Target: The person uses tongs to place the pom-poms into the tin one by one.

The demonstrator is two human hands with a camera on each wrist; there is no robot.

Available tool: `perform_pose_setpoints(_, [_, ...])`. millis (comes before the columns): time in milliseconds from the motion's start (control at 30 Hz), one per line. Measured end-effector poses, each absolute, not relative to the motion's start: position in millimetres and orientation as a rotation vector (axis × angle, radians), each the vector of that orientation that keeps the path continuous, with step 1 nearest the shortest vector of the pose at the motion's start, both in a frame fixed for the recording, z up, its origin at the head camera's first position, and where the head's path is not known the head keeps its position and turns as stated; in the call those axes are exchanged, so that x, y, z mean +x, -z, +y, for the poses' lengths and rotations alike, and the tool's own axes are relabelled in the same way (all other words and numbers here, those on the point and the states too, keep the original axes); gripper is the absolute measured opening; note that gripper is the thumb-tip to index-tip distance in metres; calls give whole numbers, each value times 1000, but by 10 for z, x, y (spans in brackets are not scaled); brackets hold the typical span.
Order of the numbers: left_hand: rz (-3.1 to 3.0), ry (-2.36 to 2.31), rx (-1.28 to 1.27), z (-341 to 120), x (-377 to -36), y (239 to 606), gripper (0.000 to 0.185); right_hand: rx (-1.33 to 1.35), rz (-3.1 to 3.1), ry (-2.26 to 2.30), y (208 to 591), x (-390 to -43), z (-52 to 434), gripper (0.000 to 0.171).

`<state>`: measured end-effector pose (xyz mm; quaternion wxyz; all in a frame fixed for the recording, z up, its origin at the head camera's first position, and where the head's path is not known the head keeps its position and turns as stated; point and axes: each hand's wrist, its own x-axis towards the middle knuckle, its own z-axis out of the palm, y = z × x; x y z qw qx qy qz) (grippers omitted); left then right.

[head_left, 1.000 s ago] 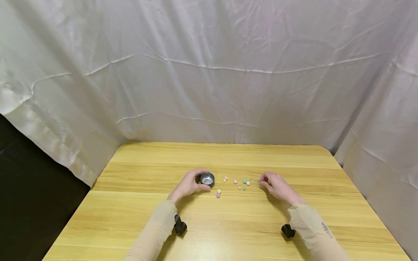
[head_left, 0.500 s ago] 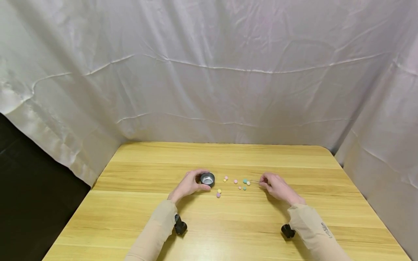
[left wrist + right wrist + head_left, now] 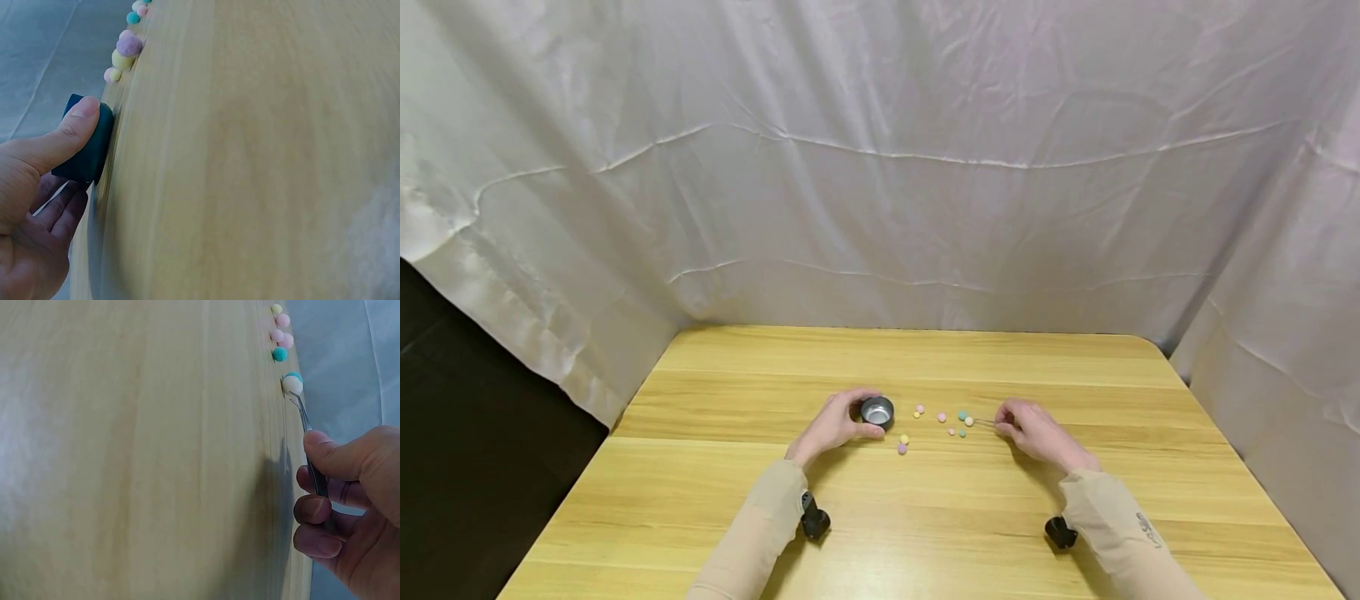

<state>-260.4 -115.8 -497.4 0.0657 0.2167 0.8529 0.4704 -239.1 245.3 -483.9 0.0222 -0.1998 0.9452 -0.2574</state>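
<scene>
My left hand grips a small round dark bowl with a silvery inside, thumb on the near side and fingers behind. In the left wrist view the thumb presses on the dark wall of the bowl, which stands on the table. Between thumb and fingers, my right hand pinches metal tweezers with bent tips. Those tips, slightly apart, are right at a cream pompom. Behind it a teal pompom shows, partly hidden in the right wrist view.
Between the hands lie several pompoms: a pink one, a small teal one, a yellow one and a purple one nearer the front. The wooden table is backed by a pale curtain.
The tweezers' tips have come left and down onto the cream pompom, which has shifted very slightly left. The left hand and the bowl stay nearly still.
</scene>
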Motion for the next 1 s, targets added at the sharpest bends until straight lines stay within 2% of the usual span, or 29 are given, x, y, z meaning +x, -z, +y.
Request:
perform_pose_setpoints(300, [2567, -1423, 660, -1165, -2608, 4973, 65, -607, 2942, 843, 4803, -2396, 2458, 10])
perform_pose_setpoints(567, [2570, -1422, 644, -1157, -2596, 4968, 65, -661, 2952, 815, 4826, -2405, 2409, 5])
perform_pose_setpoints(1000, [2579, -1419, 640, -1153, -2591, 4957, 65, -651, 2959, 784, 4799, -2396, 2382, 6])
